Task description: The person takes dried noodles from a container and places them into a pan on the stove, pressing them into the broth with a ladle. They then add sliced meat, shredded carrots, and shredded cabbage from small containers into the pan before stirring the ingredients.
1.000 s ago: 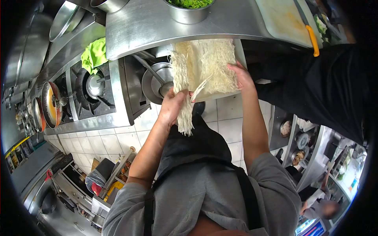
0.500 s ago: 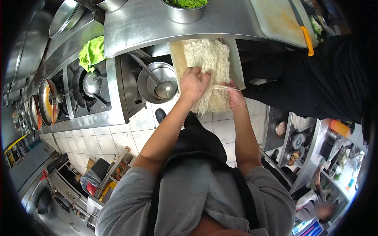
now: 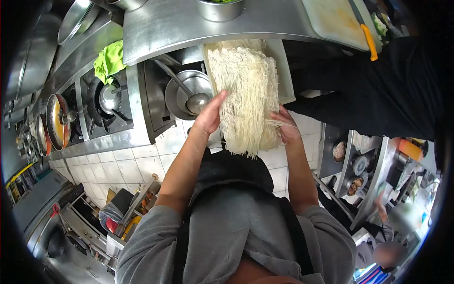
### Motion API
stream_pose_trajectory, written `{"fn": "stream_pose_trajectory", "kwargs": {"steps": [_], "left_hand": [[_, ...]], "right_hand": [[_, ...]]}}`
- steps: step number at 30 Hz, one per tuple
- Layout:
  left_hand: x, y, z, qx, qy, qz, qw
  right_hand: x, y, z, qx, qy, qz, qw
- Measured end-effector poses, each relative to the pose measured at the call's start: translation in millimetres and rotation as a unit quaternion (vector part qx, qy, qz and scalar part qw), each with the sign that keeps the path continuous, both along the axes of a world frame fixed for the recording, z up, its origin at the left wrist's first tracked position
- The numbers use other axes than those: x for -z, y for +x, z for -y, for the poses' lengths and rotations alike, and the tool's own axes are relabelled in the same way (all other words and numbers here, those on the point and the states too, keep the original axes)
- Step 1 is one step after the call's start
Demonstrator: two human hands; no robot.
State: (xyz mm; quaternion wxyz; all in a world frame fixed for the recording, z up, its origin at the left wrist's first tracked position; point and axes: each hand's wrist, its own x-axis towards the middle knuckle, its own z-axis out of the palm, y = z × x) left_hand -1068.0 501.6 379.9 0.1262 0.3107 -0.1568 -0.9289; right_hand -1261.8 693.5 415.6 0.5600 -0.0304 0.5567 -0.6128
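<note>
- While the left hand [image 3: 211, 113] grasps the noodles [image 3: 247, 99] by one side, the right hand [image 3: 285, 128] grasps the other
- The noodles lie partly over a box [image 3: 285, 83], near end past its rim
- Beside the box, a ladle [image 3: 197, 102] rests in a pot [image 3: 202, 84]
- Beyond, a bowl [image 3: 220, 12] stands on the tabletop [image 3: 165, 31]

Over there, the left forearm [image 3: 182, 165] and right forearm [image 3: 299, 170] reach forward to either side of the noodle bundle [image 3: 248, 94]. The left hand [image 3: 209, 115] grips its left edge, thumb extended; the right hand [image 3: 286, 128] clasps the opposite edge, fingers bent.
</note>
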Motion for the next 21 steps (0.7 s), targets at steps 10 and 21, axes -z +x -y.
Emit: {"fn": "stream_pose_trajectory", "kwargs": {"steps": [10, 21], "left_hand": [[11, 81, -44, -0.036, 0.141, -0.219, 0.965], [-44, 217, -16, -0.264, 0.006, -0.298, 0.917]], "right_hand": [[-71, 82, 24, -0.123, 0.094, -0.224, 0.962], [-109, 227, 90, -0.232, -0.037, -0.169, 0.957]]}}
